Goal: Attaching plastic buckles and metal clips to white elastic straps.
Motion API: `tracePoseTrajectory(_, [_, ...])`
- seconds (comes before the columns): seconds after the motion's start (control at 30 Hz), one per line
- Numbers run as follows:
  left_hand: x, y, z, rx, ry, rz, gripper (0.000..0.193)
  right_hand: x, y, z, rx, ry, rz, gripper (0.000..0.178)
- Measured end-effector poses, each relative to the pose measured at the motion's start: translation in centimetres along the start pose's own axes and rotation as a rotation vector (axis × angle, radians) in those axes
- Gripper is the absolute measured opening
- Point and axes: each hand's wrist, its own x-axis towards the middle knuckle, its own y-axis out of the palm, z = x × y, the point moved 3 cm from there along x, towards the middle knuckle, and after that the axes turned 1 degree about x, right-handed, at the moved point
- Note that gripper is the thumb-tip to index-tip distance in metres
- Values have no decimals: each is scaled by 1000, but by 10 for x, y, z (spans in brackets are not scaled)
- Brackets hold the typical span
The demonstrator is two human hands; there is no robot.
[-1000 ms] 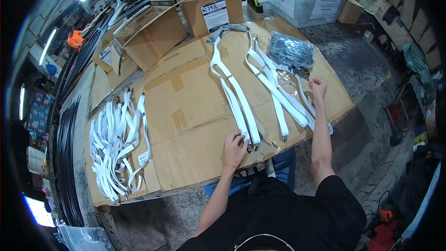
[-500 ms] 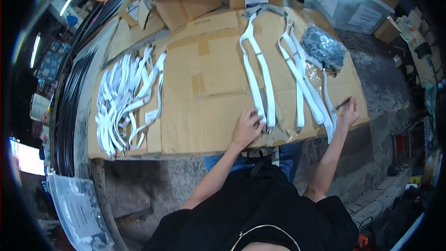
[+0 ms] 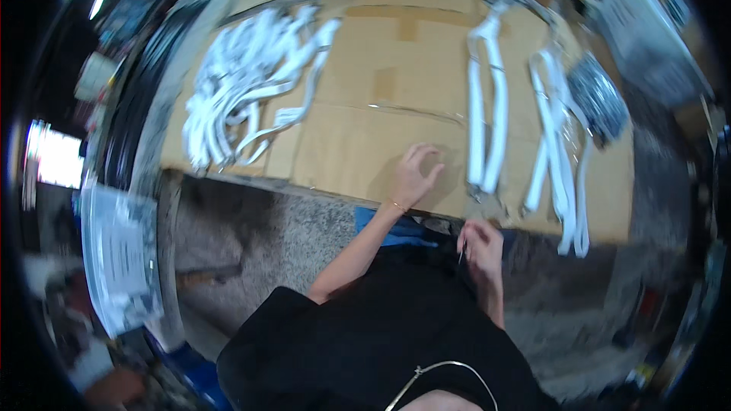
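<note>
My left hand point(image 3: 416, 176) hovers over the cardboard near the table's front edge, fingers apart and holding nothing. To its right lies a pair of white suspenders point(image 3: 477, 122), two straps side by side with metal clips at the near end. My right hand point(image 3: 483, 250) is just off the front edge, close to my body, its fingers pinched on a small, thin, dark item point(image 3: 461, 253) whose kind I cannot make out. More white suspenders point(image 3: 550, 137) lie crossed at the right, their near ends hanging over the edge. A tangled pile of white suspenders point(image 3: 228, 91) rests at the left.
Flattened cardboard point(image 3: 343, 144) covers the table. A bundle in clear plastic point(image 3: 598, 99) lies at the right, beyond it a translucent bin point(image 3: 655, 38). Cardboard boxes stand along the back. Another clear bin point(image 3: 122, 259) is at the lower left, below dark rods point(image 3: 137, 122).
My left hand has let go of the near end of the suspenders and moved left. My right hand has come from the right side toward my body. The view has shifted.
</note>
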Motion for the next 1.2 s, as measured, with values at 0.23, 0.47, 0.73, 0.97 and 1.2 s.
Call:
tracePoseTrajectory(0.23, [24,-106,71,328,-39,-240,16,-26,22,2,121,238,249,15])
tracePoseTrajectory(0.47, [121,-191,157,682,-49,-363,28,19,-2,24,34,100,54,13])
tracePoseTrajectory(0.73, [189,-176,221,745,-409,-39,41,20,1,17,50,26,-25,13])
tracePoseTrajectory(0.97, [194,-192,215,499,-548,-230,34,12,-6,3,75,27,-47,13])
tracePoseTrajectory(1.2, [129,-90,88,632,-73,10,12,29,-2,14,41,42,-47,15])
